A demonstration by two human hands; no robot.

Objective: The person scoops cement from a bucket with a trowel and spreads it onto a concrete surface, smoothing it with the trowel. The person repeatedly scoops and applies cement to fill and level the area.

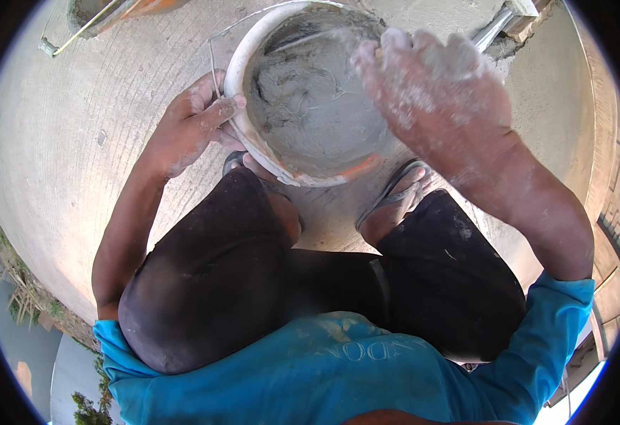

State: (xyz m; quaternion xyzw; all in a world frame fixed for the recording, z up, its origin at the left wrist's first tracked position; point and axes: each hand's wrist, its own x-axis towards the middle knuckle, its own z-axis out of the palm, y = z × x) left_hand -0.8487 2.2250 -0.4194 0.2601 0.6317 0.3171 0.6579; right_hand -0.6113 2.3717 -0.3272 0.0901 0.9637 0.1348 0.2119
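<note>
Broad grey concrete floor (76,142) across the upper frame, curving toward the rim. Dark shorts (211,283) and blue shirt (324,375) filling the lower half, knees bent in a squat. White bucket (253,42) at upper centre, between the feet, part-filled with wet grey mortar (310,106), thin wire handle (214,57) dropped on its left side. Right hand (430,85), dusted with cement, over the bucket's right rim, blurred, fingers curled; whether gripping something, cannot tell. Left hand (193,120) clasped on the bucket's left rim, thumb over the edge. Sandalled feet (395,202) just below the bucket. Metal tool (494,28) at upper right, lying on the floor.
</note>
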